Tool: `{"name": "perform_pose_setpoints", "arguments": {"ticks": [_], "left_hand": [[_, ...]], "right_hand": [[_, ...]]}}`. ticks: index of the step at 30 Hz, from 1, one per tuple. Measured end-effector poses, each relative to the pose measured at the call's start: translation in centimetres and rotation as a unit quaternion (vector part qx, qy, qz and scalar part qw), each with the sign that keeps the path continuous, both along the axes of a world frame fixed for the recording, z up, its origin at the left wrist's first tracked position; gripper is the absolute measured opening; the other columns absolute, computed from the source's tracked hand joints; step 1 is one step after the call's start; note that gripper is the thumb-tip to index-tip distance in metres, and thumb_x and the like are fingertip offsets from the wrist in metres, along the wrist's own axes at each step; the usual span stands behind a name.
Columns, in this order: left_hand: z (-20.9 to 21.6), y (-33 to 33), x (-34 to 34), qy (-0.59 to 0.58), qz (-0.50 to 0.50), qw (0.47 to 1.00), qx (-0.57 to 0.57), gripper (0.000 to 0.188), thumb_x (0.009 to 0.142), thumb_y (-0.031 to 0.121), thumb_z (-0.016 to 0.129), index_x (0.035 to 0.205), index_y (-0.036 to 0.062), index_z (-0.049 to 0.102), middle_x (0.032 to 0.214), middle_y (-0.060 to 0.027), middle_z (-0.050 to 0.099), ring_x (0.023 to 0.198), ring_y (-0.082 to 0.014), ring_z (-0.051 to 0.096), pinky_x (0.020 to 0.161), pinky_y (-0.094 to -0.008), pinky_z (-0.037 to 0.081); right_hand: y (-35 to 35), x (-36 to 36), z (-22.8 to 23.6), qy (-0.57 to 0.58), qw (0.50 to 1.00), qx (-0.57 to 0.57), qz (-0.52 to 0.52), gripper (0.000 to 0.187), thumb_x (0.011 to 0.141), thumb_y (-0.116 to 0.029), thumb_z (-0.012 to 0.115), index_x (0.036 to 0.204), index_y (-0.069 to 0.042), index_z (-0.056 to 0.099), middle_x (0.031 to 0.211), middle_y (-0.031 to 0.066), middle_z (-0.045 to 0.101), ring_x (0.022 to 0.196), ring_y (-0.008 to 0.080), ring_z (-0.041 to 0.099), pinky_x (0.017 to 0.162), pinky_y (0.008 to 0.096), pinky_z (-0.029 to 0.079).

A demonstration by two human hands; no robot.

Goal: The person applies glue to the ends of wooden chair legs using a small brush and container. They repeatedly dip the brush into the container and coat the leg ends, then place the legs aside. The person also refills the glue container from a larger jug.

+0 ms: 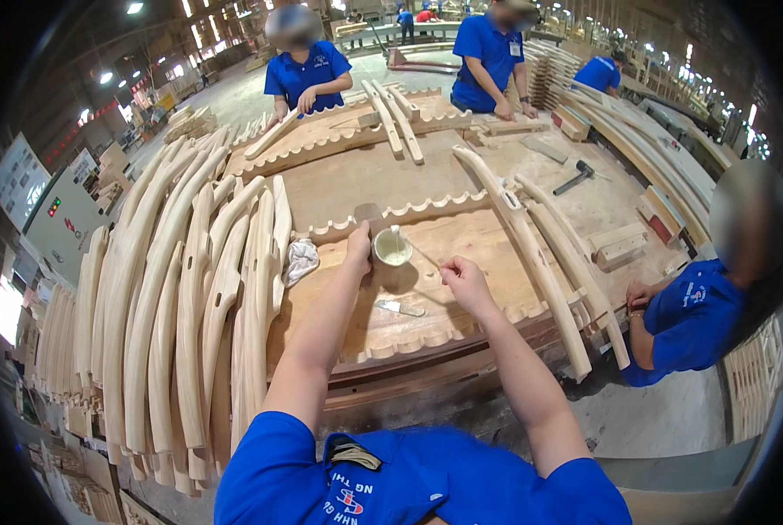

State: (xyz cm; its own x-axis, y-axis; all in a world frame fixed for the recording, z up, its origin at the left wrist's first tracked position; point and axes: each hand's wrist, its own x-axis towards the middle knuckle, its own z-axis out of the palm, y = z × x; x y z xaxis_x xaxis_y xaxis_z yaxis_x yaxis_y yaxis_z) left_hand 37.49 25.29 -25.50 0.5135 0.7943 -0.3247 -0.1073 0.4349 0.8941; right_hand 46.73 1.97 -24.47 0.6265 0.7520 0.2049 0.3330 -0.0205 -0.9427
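Note:
My left hand (359, 251) is closed at the side of a small cup (381, 261) with pale, creamy paste (396, 254) inside. A flat grey-brown blade-like piece (368, 213) shows just beyond its fingers; whether the hand holds it too is unclear. Pinched in my right hand (466, 282) is a thin stick (423, 252) whose far end, thick with pale paste, reaches the cup's rim. On the wooden worktop (321, 306) below lies a small flat-bladed knife (400, 308). A crumpled white cloth (301, 261) rests left of my left hand.
Many curved wooden pieces (168, 297) stack up on the left. Two long slotted pieces (531, 254) cross the bench at right, near a hammer (573, 178). Scalloped strips (409, 213) span the bench. One person (684, 319) stands close at right; others work opposite.

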Motion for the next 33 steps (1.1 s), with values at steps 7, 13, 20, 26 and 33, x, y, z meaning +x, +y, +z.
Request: {"name": "perform_pose_setpoints", "arguments": {"ticks": [7, 13, 20, 26, 33], "left_hand": [[0.4, 1.7, -0.9, 0.202, -0.101, 0.972, 0.063, 0.064, 0.092, 0.056, 0.032, 0.124, 0.0032, 0.048, 0.12, -0.0146, 0.053, 0.106, -0.0283, 0.05, 0.085, -0.0475, 0.044], [5.4, 2.2, -9.0, 0.284, -0.088, 0.912, 0.282, 0.047, 0.09, 0.046, 0.042, 0.117, 0.0096, 0.054, 0.095, -0.0098, 0.06, 0.068, -0.0183, 0.058, 0.057, -0.0319, 0.05], [16.3, -6.8, -20.7, 0.214, 0.052, 0.89, 0.399, 0.036, 0.089, 0.033, 0.05, 0.1, 0.0006, 0.06, 0.086, -0.0096, 0.065, 0.067, -0.0152, 0.063, 0.058, -0.0289, 0.051], [23.3, -12.7, -36.6, 0.377, 0.225, 0.692, 0.573, 0.031, 0.086, 0.031, 0.057, 0.098, 0.0026, 0.064, 0.074, -0.0081, 0.065, 0.065, -0.0131, 0.064, 0.061, -0.028, 0.05], [24.3, -14.4, -57.6, 0.426, 0.404, 0.729, 0.35, 0.034, 0.08, 0.036, 0.058, 0.097, 0.0076, 0.066, 0.083, -0.0135, 0.067, 0.078, -0.0265, 0.065, 0.073, -0.0358, 0.049]], "right_hand": [[0.9, 0.4, -1.6, -0.06, 0.996, -0.051, -0.034, 0.016, 0.077, -0.014, 0.06, 0.084, 0.0, 0.062, 0.074, 0.0113, 0.064, 0.071, 0.0202, 0.061, 0.066, 0.0309, 0.048], [2.8, -0.2, -3.5, 0.0, 0.997, 0.019, 0.081, 0.02, 0.085, -0.015, 0.054, 0.082, 0.002, 0.065, 0.064, 0.0022, 0.057, 0.06, 0.0102, 0.051, 0.055, 0.0263, 0.041], [3.8, 1.9, -4.8, -0.006, 0.989, -0.015, 0.149, 0.017, 0.083, -0.018, 0.058, 0.088, -0.003, 0.063, 0.065, 0.0034, 0.058, 0.049, 0.0078, 0.048, 0.042, 0.0225, 0.037], [4.6, 3.2, -5.1, 0.022, 0.982, -0.004, 0.187, 0.016, 0.087, -0.014, 0.054, 0.09, -0.002, 0.063, 0.063, 0.0025, 0.057, 0.049, 0.0067, 0.046, 0.042, 0.021, 0.034], [3.6, -1.5, -2.7, 0.001, 0.99, 0.022, 0.141, 0.009, 0.085, -0.008, 0.053, 0.09, -0.001, 0.055, 0.065, 0.0045, 0.057, 0.046, 0.0091, 0.048, 0.037, 0.0222, 0.034]]}}
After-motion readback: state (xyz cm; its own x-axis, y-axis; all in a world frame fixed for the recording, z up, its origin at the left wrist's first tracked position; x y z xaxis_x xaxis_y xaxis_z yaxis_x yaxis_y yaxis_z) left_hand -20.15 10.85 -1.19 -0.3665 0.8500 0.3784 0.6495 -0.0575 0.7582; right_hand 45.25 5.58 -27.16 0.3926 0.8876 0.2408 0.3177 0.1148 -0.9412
